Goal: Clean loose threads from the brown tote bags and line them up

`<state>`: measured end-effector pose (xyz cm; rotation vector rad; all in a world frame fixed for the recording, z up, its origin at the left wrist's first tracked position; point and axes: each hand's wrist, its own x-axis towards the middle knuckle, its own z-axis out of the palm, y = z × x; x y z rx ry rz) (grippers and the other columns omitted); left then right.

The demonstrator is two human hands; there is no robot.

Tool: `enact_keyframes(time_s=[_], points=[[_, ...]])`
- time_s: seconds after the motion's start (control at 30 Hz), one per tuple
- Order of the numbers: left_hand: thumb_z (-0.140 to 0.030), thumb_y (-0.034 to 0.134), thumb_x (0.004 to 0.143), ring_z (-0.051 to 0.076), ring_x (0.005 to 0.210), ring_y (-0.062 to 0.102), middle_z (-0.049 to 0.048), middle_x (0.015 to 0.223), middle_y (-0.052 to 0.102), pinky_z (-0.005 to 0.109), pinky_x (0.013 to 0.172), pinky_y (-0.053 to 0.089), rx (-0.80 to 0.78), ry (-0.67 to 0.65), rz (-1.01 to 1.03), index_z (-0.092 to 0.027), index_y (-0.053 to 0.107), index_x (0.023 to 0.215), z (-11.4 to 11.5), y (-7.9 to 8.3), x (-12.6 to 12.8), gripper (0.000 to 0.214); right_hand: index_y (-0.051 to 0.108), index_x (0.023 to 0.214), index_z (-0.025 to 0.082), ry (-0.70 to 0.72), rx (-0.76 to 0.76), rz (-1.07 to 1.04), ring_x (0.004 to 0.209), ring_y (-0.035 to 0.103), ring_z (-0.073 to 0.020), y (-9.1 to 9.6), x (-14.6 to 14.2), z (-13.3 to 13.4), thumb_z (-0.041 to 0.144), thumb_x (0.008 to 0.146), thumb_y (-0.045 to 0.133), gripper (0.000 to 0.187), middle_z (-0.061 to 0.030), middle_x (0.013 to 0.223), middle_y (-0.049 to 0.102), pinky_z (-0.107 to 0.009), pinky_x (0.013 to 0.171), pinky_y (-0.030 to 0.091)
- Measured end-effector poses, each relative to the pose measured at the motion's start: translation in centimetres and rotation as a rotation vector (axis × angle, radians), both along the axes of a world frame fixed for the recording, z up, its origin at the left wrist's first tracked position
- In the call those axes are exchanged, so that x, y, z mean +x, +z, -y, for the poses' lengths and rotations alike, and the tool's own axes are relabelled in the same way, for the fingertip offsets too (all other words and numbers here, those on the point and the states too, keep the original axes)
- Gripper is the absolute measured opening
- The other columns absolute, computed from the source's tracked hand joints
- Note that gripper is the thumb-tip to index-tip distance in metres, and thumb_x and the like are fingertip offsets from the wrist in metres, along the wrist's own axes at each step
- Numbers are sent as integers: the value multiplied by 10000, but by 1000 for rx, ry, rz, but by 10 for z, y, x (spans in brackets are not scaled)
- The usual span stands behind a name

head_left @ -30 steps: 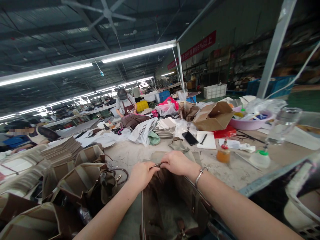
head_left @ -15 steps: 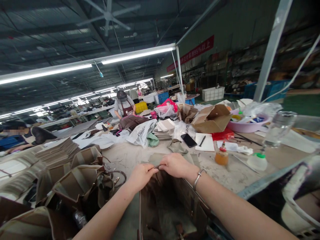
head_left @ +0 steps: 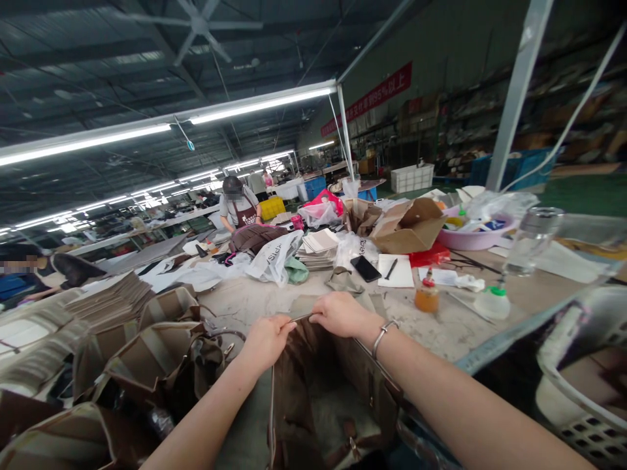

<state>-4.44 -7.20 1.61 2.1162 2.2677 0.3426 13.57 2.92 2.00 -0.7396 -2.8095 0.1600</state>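
Matt cloth-like bag (head_left: 294, 401), shiny metal bangle (head_left: 377, 341), smooth plastic basin (head_left: 475, 241), matt cardboard box (head_left: 409, 227)

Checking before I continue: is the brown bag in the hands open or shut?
Open. The brown bag gapes toward the camera, its inside showing between its walls; the left hand and right hand pinch its far rim.

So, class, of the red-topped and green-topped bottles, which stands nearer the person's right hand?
The red-topped bottle, with amber contents; the paler green-topped bottle stands farther from the right hand.
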Motion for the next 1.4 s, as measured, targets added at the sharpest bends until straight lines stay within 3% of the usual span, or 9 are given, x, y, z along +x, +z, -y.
enact_keyframes(time_s=[0.17, 0.3, 0.43, 0.67, 0.83, 1.0, 1.17, 1.3, 1.4], points=[[-344, 375, 884, 170, 691, 622, 22, 738, 692, 248, 658, 423, -32, -46, 54, -207, 683, 839, 0, 1, -5, 341, 710, 875, 235, -19, 1, 6, 873, 620, -204, 4, -1, 2, 381, 872, 435, 311, -50, 909, 700, -249, 711, 432], [-373, 352, 889, 195, 867, 640, 37, 981, 699, 278, 786, 448, -63, -83, 83, -221, 650, 1048, 0, 6, -6, 370, 713, 883, 232, -21, 11, 22, 871, 625, -202, 5, -1, 2, 365, 876, 424, 319, -54, 929, 699, -247, 711, 437], [-499, 495, 803, 231, 997, 606, 51, 1127, 647, 305, 855, 437, -19, -114, 3, -228, 574, 1180, -4, 10, 3, 472, 712, 904, 230, -14, 10, 16, 887, 622, -199, 2, -1, -1, 375, 885, 413, 332, -58, 934, 699, -241, 729, 437], [-338, 409, 870, 174, 674, 611, 30, 714, 676, 250, 607, 393, 14, -126, -166, -201, 644, 747, -22, 6, 13, 299, 709, 898, 223, 8, 21, 35, 866, 627, -210, 0, -3, -2, 411, 905, 364, 393, -77, 914, 698, -259, 717, 441], [-363, 334, 897, 138, 594, 558, -1, 601, 604, 232, 569, 371, 36, -94, 16, -183, 612, 700, -18, 2, 10, 385, 705, 887, 233, 6, 0, 21, 851, 629, -203, 2, -2, 0, 414, 899, 375, 377, -68, 909, 698, -252, 698, 438], [-417, 396, 870, 163, 714, 598, 18, 771, 670, 245, 653, 399, 17, -162, 80, -203, 650, 861, -11, 4, 6, 333, 706, 883, 232, 16, -6, -1, 848, 628, -200, 1, -4, 5, 418, 901, 370, 384, -61, 899, 699, -247, 694, 428], [-336, 398, 859, 142, 587, 537, 6, 603, 608, 241, 579, 356, -6, -176, 17, -186, 639, 668, -13, 3, 5, 342, 706, 866, 234, 43, -39, 2, 816, 622, -181, 1, 0, 0, 454, 894, 388, 388, -47, 873, 701, -226, 633, 396], [-364, 391, 853, 133, 596, 524, -11, 612, 602, 235, 580, 366, -10, -174, 170, -176, 657, 710, -15, 0, 5, 356, 704, 882, 240, 136, -57, -12, 763, 612, -168, 4, 4, -6, 570, 812, 479, 406, -26, 813, 702, -215, 588, 367], [-403, 389, 850, 137, 589, 511, -17, 578, 577, 240, 581, 368, -15, -150, 210, -164, 651, 696, -15, 0, 4, 386, 706, 884, 245, 108, -14, -12, 794, 612, -169, 5, 3, -7, 468, 831, 492, 314, -30, 841, 704, -219, 621, 372]])
